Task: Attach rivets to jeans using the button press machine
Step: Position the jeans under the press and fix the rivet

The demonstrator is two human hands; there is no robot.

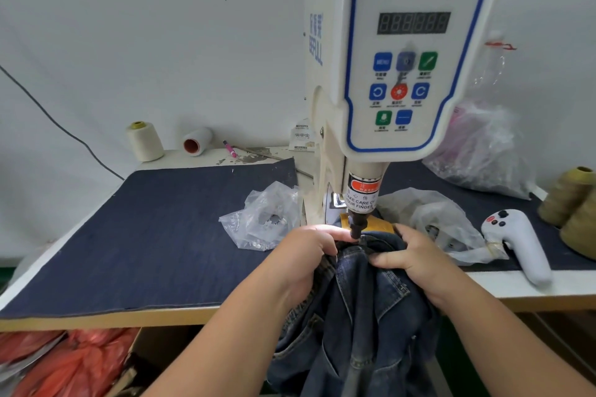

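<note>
So the person had the jeans (361, 306) bunched up right under the punch (355, 226) of the button machine (403, 51), with most of the denim hanging off the front edge of the table (548, 287). Left hand (309, 255) had its fingers curled into the fabric just left of the punch, and the right hand (409, 258) pinched the denim on the other side, thumb on top. A clear bag (261, 222) sat on the dark mat (145, 235) to the left, and a white controller (516, 242) lay off to the right.
</note>
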